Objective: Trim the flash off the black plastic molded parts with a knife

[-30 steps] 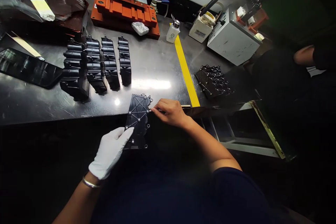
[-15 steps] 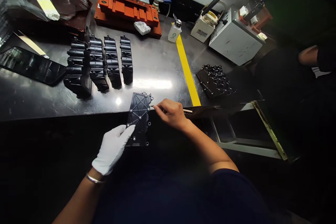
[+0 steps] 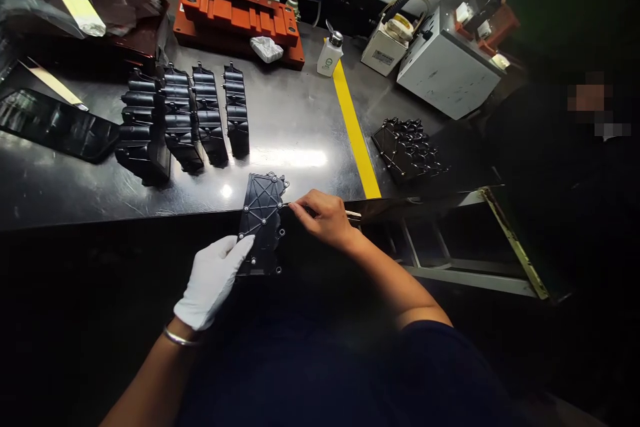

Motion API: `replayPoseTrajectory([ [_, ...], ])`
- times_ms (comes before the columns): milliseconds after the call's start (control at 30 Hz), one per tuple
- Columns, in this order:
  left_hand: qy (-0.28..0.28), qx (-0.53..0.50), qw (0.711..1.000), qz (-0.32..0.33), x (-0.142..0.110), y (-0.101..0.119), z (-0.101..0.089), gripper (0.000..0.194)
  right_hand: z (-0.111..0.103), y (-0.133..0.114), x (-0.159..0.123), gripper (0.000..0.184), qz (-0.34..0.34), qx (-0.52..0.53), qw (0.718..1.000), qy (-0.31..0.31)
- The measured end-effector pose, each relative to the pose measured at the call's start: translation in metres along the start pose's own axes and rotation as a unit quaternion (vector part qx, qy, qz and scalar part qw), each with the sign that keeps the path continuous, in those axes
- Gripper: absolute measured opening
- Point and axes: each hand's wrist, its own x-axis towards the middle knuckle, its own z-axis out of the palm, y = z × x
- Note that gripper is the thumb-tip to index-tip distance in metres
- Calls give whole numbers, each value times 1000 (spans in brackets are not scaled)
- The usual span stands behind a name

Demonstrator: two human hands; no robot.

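My left hand (image 3: 213, 277), in a white glove, grips the lower left side of a flat black plastic part (image 3: 263, 213) with raised cross ribs and small round bosses. The part is held up at the bench's front edge. Bare and closed, my right hand (image 3: 325, 213) pinches a thin pen-like tool (image 3: 354, 216) whose pale rear end sticks out behind the hand. Its fine tip is at the right edge of the part, by a round boss; whether it touches is too small to tell.
Several ribbed black parts (image 3: 207, 113) stand in a row on the metal bench (image 3: 295, 120). Behind are an orange fixture (image 3: 240, 20) and a pump bottle (image 3: 330, 55). Past the yellow tape (image 3: 355, 127) sit another black part (image 3: 407, 147) and a grey box (image 3: 447, 63). A person (image 3: 550, 147) is at right.
The view has shifted slightly, moving the scene a little left and up. The tool's tip is closer to the boss on the part's right edge, and its rear end has dipped slightly.
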Motion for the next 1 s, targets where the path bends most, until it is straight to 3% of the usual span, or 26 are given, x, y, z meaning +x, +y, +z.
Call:
replayPoseTrajectory([
  [367,3,-14,1000,-12,-1,0,3,48,6,-10,-11,30,51,24,998,25],
  [533,2,-9,1000,-7,2,-3,4,48,7,-17,-12,29,46,54,997,-12],
  [633,-11,-5,1000,-9,1,-1,-3,48,0,-14,-8,28,96,102,990,17],
  [700,-59,-6,998,-25,-4,0,-12,48,-6,-10,-5,30,152,148,976,56],
  [767,-137,2,989,-55,-12,2,-25,48,-12,-8,-3,34,221,222,948,63],
  [833,-210,21,973,-93,-20,3,-38,44,-15,-10,-4,41,283,323,903,-8],
  [933,-248,41,957,-147,-26,-1,-54,38,-15,-18,-12,44,337,473,787,-207],
  [1000,-242,8,955,-172,-25,-7,-60,38,-12,-24,-19,41,358,539,714,-268],
])
